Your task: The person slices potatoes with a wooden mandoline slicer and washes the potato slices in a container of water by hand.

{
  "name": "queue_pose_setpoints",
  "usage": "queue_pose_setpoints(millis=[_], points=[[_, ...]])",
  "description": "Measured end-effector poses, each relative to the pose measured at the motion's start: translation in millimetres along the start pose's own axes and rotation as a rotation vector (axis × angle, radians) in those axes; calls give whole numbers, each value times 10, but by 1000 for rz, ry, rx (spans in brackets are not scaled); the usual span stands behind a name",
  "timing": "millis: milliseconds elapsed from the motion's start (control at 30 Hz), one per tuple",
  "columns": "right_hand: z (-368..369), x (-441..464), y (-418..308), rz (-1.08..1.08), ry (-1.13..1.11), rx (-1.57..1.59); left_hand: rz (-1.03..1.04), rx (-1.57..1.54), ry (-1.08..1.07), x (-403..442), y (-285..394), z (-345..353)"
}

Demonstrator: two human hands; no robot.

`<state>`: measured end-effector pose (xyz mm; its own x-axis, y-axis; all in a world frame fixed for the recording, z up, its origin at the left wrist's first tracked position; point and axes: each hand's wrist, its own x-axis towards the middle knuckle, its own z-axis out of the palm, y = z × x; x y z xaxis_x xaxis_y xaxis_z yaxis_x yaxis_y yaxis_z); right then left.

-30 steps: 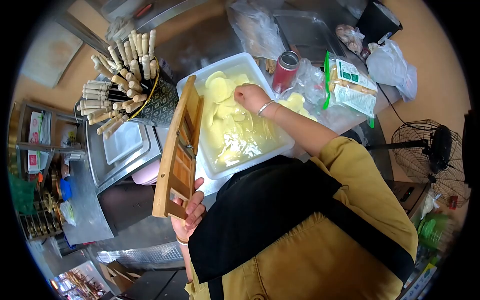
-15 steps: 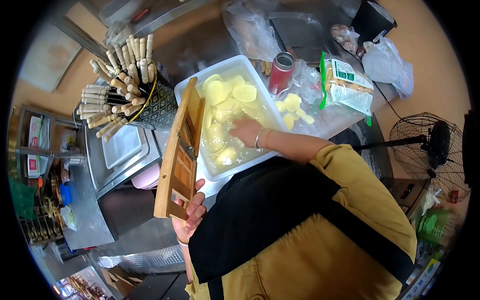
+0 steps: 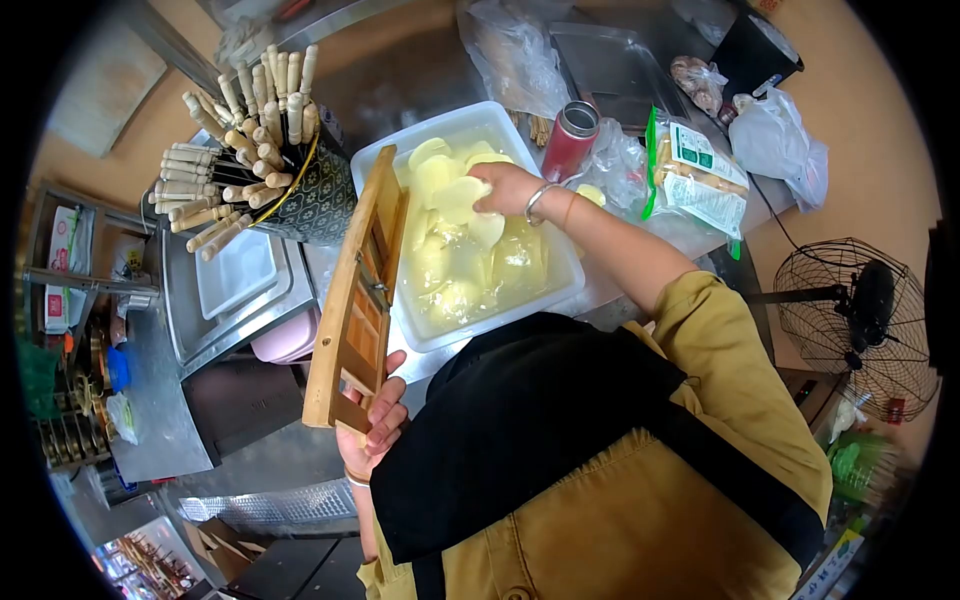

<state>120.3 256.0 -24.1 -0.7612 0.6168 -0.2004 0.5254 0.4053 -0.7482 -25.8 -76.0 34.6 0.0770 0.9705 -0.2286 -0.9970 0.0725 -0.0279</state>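
My left hand (image 3: 378, 415) is wrapped round the lower end of a long wooden slicer frame (image 3: 350, 330), which stands on its edge against the left side of a white tub (image 3: 573, 290). The tub holds water and many thin, pale yellow slices (image 3: 433, 262). Over the tub's upper right part, my right hand (image 3: 508, 190) pinches a few slices (image 3: 460, 200) between thumb and fingers. My right fingertips are partly hidden by the slices.
A patterned bucket (image 3: 318, 195) of wooden-handled tools stands left of the tub. Right of it are a red bottle (image 3: 571, 142), some loose slices (image 3: 591, 194), a green-edged food bag (image 3: 698, 175) and a black fan (image 3: 868, 305).
My right hand has come up out of the water toward the tub's upper right, now with slices in its fingers. My left hand still holds the wooden slicer in nearly the same place.
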Motion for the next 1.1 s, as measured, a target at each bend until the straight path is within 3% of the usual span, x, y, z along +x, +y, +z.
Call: queue_pose_setpoints(millis=[300,367,500,600,667,700,767,800,833,900,967,1033,1100], points=[[-250,114,-392,-135,-147,216,24,18,3,5,1,5],[-288,103,-461,14,-365,597,32,6,7,3,7,0],[-336,164,-412,-15,-431,638,64,20,11,4,5,-5],[-355,299,-275,121,-410,864,82,24,2,22,6,-1],[-290,518,-60,208,-43,625,93,21,0,29,7,2],[-219,674,144,208,-45,625,89,31,1,35,16,3],[-108,934,515,-6,175,-540,80,42,2,58,24,14],[-91,915,478,-6,178,-539,85,44,5,67,17,21],[-26,869,412,149,-37,-643,91,45,10,67,17,24],[85,833,395,296,-257,-742,93,57,17,67,40,11],[273,831,635,517,105,-85,96,61,32,42,30,2],[213,819,563,545,59,-33,108,50,65,48,21,10],[109,687,435,395,47,220,99,56,54,65,32,5]])
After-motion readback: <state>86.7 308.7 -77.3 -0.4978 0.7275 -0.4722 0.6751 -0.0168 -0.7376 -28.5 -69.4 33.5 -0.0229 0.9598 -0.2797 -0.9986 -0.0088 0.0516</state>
